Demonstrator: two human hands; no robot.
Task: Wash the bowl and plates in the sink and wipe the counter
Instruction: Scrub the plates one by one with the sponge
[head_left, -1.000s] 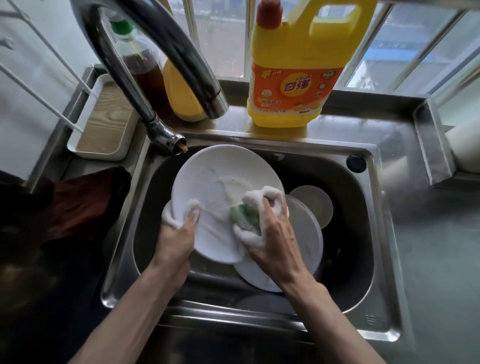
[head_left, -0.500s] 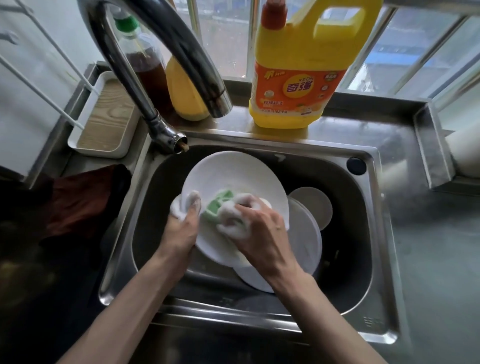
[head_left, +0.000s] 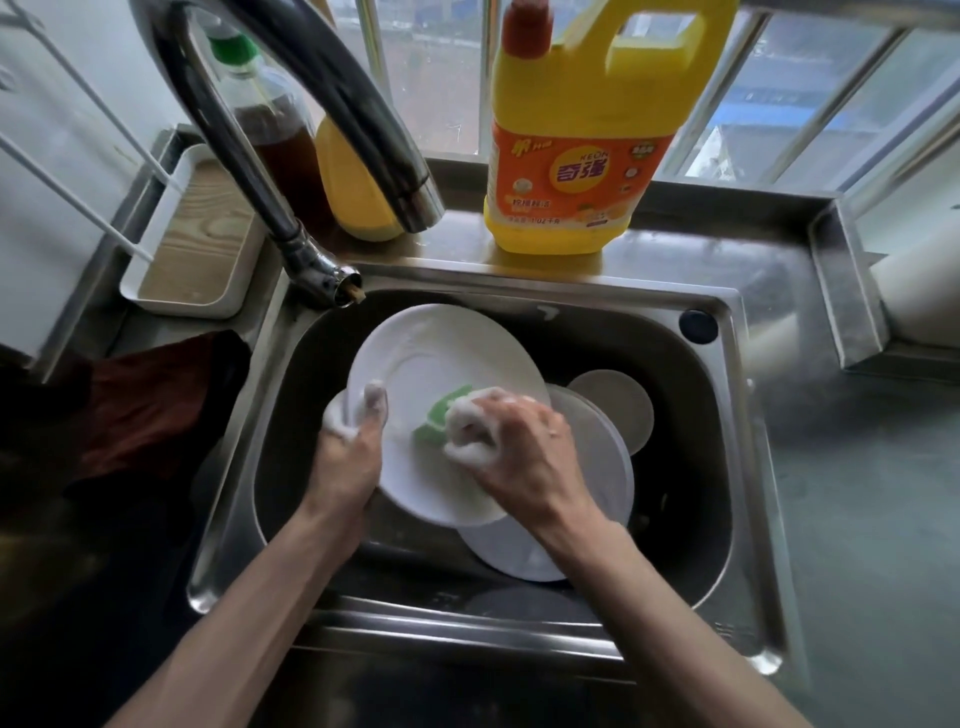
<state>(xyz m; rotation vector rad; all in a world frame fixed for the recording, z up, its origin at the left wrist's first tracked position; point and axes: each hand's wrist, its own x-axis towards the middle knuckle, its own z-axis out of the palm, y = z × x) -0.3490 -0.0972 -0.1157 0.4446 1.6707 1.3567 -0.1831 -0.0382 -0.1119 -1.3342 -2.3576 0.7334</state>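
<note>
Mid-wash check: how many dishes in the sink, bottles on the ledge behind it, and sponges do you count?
Dishes: 3, the top plate, plate beneath, small dish
Bottles: 3, the detergent jug, yellow bottle, brown-liquid bottle
Sponge: 1
Total: 7

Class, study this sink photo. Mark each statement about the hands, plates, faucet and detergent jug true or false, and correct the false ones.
1. The right hand presses a green sponge onto the large white round plate. True.
2. The left hand grips that plate's edge. True.
3. Water streams from the curved steel faucet. False: no water shows at its spout.
4. The yellow plastic detergent jug lies inside the steel sink. False: it stands upright on the ledge behind the sink.
5. A second white plate lies beneath the held one. True.
</note>
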